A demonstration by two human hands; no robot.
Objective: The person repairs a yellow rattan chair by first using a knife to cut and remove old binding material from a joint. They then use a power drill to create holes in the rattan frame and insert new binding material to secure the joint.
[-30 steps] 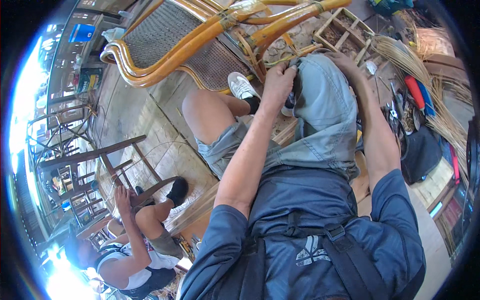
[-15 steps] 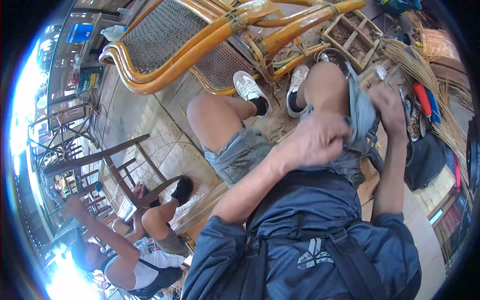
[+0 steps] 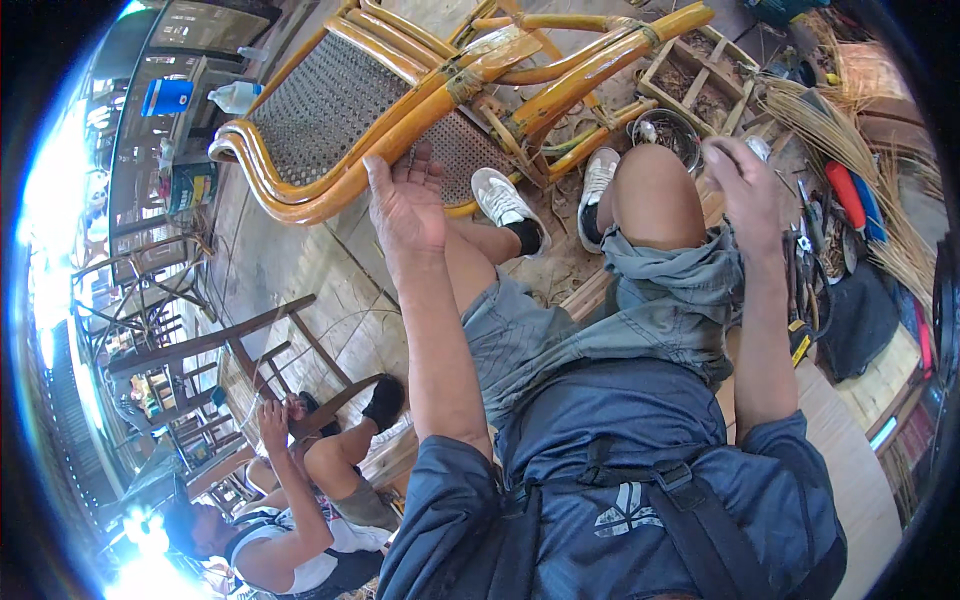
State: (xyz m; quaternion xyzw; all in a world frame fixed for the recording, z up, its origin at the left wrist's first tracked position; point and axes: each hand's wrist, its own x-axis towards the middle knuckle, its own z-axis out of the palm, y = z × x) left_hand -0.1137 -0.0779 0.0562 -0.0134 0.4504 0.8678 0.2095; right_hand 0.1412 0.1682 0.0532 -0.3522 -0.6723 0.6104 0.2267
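Observation:
My left hand [image 3: 408, 205] is raised with its palm up and fingers spread, holding nothing. It is at the curved armrest of a glossy yellow-brown rattan chair [image 3: 300, 207]; I cannot tell whether they touch. The chair lies tipped over and has woven cane panels [image 3: 335, 105]. Beyond my right knee, my right hand [image 3: 748, 190] hovers with loosely bent fingers, and nothing shows in it. The grey shorts [image 3: 660, 275] are rucked up above that knee. A round metal bowl [image 3: 690, 145] sits on the floor just past the knee.
A divided wooden box [image 3: 725, 55] stands at the far right, beside bundled straw-like strands [image 3: 830, 125]. Hand tools, including a red handle [image 3: 845, 195] and pliers [image 3: 800, 245], lie at my right. On the left, a co-worker [image 3: 290, 545] sits by a dark wooden chair frame [image 3: 230, 345].
My left hand has left the shorts by my right knee and moved left and forward, opening at the armrest. My right hand has let go of the shorts' leg and shifted slightly left.

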